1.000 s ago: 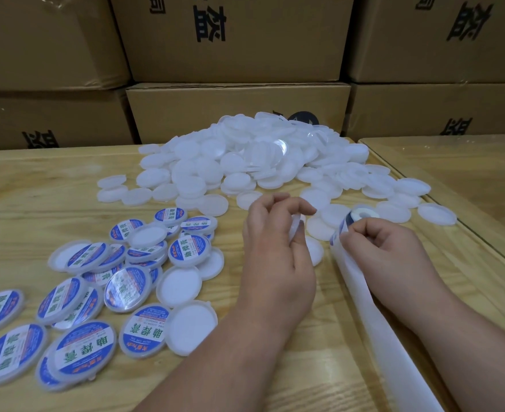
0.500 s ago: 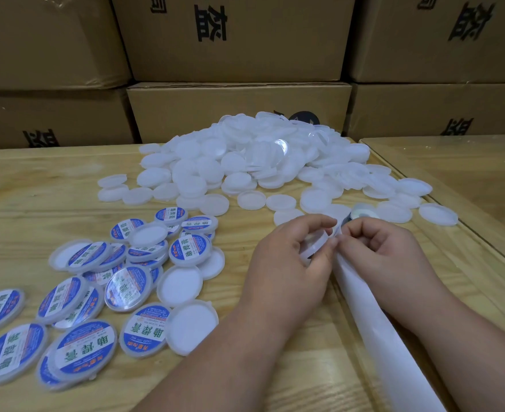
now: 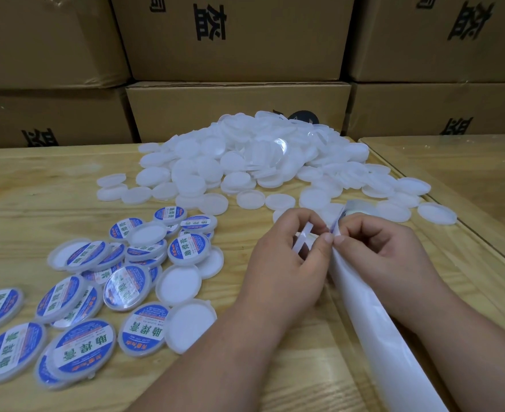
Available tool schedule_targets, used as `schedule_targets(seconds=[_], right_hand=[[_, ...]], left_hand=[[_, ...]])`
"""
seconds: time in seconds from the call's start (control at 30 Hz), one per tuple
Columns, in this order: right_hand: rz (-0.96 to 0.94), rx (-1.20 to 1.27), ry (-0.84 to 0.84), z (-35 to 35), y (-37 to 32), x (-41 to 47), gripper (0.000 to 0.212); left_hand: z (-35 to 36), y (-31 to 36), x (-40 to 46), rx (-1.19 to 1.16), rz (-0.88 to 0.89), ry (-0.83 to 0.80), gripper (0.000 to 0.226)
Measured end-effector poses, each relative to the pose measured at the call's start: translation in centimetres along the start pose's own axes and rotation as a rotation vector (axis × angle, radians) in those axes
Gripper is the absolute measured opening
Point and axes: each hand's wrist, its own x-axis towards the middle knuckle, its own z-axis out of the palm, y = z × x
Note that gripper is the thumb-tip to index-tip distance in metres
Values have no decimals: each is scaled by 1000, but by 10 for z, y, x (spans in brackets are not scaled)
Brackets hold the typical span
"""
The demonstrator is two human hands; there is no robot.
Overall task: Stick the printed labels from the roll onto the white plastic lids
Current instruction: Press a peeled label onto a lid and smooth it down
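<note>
Hands meeting at centre right of the frame, over a wooden table [image 3: 52, 185].

Left hand [image 3: 281, 263] curled around a bare white lid [image 3: 302, 237] held on edge, fingers wrapped over its rim. Right hand [image 3: 376, 251] pinching the label roll's white backing strip [image 3: 373, 331], thumb tip touching the left thumb. Heap of unlabelled lids [image 3: 245, 162] at upper centre; labelled blue-and-white lids [image 3: 84, 349] scattered at lower left. Stacked cardboard boxes [image 3: 236, 37] across the top.

Soft even light, mild wide-angle bending, faint blur at the edges.
</note>
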Motion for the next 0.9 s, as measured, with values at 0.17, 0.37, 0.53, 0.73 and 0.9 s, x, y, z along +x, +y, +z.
schedule_targets(seconds=[0.17, 0.37, 0.53, 0.73, 0.9], right_hand=[[49, 15, -22, 0, 2, 0, 23], [270, 177, -180, -3, -3, 2, 11], [321, 200, -197, -6, -5, 3, 34], [334, 230, -208, -4, -4, 3, 20], [322, 214, -194, -3, -5, 2, 19]], left_hand=[[0, -2, 0, -21, 9, 12, 15], [0, -2, 1, -25, 14, 57, 12], [0, -1, 2, -30, -4, 61, 16], [1, -2, 2, -11, -22, 57, 19], [1, -1, 2, -2, -36, 68, 20]])
